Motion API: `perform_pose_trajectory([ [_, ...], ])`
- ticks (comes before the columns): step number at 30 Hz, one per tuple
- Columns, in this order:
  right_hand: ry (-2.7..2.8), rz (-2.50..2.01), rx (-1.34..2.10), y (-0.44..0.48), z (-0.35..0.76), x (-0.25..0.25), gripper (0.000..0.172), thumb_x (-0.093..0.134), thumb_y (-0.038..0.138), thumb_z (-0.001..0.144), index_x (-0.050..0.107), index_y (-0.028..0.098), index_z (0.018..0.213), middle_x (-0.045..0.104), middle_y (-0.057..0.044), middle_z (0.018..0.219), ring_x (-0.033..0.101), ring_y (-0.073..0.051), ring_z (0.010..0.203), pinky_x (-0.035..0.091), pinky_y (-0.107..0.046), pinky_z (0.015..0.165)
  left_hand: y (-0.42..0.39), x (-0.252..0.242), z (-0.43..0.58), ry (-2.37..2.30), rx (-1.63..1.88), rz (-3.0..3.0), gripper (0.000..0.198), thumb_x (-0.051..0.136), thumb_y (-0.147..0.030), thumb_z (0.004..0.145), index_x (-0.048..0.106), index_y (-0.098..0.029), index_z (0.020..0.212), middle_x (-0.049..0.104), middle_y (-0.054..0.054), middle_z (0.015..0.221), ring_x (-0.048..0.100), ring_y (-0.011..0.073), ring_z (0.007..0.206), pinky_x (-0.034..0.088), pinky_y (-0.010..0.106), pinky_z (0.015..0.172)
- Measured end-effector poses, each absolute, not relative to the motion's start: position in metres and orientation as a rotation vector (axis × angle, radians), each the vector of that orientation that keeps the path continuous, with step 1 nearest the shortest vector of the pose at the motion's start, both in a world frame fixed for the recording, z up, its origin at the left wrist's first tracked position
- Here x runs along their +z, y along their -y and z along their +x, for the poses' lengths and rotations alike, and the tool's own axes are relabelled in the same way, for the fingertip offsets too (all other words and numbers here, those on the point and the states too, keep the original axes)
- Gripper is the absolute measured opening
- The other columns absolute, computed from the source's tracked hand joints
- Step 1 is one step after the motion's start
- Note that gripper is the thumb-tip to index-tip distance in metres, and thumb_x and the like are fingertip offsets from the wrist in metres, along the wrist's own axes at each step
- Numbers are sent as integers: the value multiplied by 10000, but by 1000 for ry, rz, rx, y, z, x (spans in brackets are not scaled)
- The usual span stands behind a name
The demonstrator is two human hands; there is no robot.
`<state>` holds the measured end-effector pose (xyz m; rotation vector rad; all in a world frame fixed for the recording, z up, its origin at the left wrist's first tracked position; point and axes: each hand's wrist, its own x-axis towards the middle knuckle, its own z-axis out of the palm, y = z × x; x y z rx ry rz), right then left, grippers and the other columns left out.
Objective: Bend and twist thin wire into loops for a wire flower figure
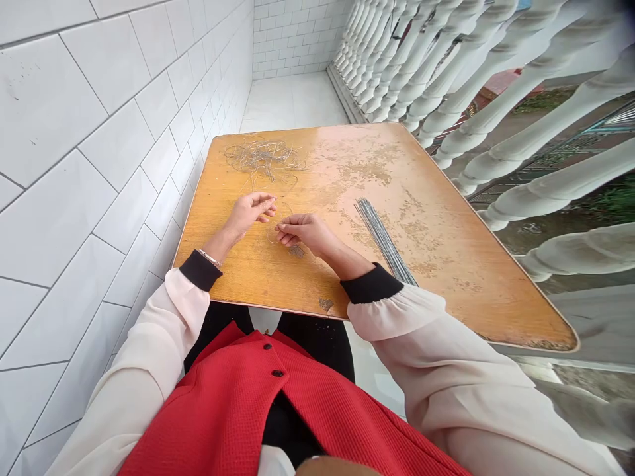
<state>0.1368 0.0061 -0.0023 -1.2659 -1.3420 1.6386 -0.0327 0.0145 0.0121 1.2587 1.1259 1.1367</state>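
Observation:
My left hand (249, 211) hovers over the worn wooden table (446, 264), fingers pinched together on a thin wire strand (276, 218). My right hand (305, 231) lies just to its right, fingers curled and pinching the same fine wire, which loops between the two hands. The strand runs back toward a tangled heap of thin wire (262, 157) at the table's far left. A bundle of straight grey metal rods (384, 241) lies diagonally to the right of my right wrist.
A white tiled wall (99, 165) runs close along the table's left side. White balusters (496, 86) line the right side, with a tiled floor strip (292, 99) beyond the table. My red vest and white sleeves fill the near foreground.

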Motion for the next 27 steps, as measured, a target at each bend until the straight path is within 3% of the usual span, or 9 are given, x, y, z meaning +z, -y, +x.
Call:
perform_pose_trajectory([
  [4, 1358, -1271, 1655, -6, 138, -4, 367, 561, -19, 955, 687, 125, 642, 693, -29, 577, 599, -67, 453, 493, -160, 496, -15, 6, -30, -1092, 1083, 1264, 43, 640, -92, 879, 674, -117, 881, 685, -8, 756, 627, 53, 641, 472, 190, 618],
  [9, 1407, -1212, 1656, -7, 140, -11, 274, 607, 46, 957, 740, 127, 731, 728, -40, 649, 622, -67, 510, 508, -158, 539, -18, -1, -27, -1110, 1027, 1298, 71, 660, -52, 838, 665, -113, 800, 670, -29, 682, 589, 38, 567, 458, 195, 605],
  [13, 1365, -1185, 1677, -6, 141, -10, 185, 679, -7, 868, 761, 147, 807, 727, -11, 661, 630, -68, 536, 532, -159, 569, -17, -1, -28, -1114, 1035, 1306, 114, 650, -94, 873, 634, -122, 764, 657, -26, 652, 575, 42, 555, 432, 196, 582],
  [16, 1336, -1185, 1668, -7, 143, -7, 212, 714, -54, 800, 755, 149, 846, 737, -8, 694, 637, -73, 543, 546, -166, 563, -16, 2, -31, -1131, 1058, 1292, 128, 633, -85, 889, 625, -130, 769, 665, -28, 672, 566, 29, 566, 416, 175, 578],
  [22, 1333, -1212, 1637, -10, 144, -8, 120, 835, 65, 789, 734, 129, 780, 699, -21, 643, 625, -79, 506, 549, -173, 522, -20, 5, -37, -1148, 1099, 1264, 139, 650, -118, 900, 619, -142, 767, 648, -32, 675, 510, 19, 558, 356, 160, 548],
  [27, 1363, -1203, 1597, -11, 142, -10, 224, 867, 172, 797, 687, 137, 668, 668, -24, 584, 593, -72, 471, 522, -166, 489, -18, 6, -34, -1167, 1108, 1271, 125, 655, -151, 911, 621, -153, 791, 657, -26, 709, 507, 28, 577, 366, 171, 563],
])
